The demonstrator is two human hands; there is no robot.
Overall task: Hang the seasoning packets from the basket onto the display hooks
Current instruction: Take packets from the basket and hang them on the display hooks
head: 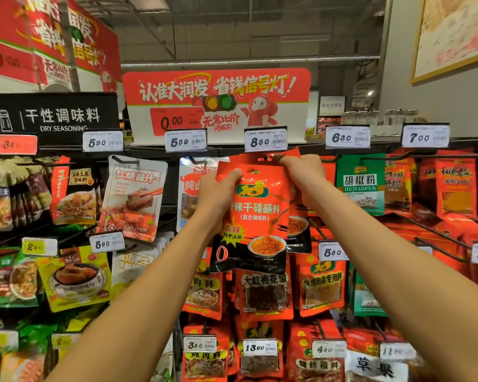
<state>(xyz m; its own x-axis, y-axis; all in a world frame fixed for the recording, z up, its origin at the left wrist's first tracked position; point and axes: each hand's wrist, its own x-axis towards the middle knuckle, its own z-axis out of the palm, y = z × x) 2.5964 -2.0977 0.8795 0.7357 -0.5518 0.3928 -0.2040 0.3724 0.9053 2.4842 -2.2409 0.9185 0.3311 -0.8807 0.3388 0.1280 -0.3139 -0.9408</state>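
A red and black seasoning packet [255,216] is held up in front of the top row of the rack. My left hand [217,193] grips its upper left edge, thumb across the front. My right hand [304,175] pinches the top of another red packet [268,157] just behind it, near its hang hole, under the 8.50 price tag [265,139]. The hook itself is hidden behind the packets and my fingers. The basket is out of view.
Neighbouring hooks carry a white sauce packet [134,197] on the left and a green pepper packet [360,183] on the right. Rows of red packets [265,293] hang below. Bare black hooks [436,232] jut out at the right. A red promotional sign [218,100] stands above.
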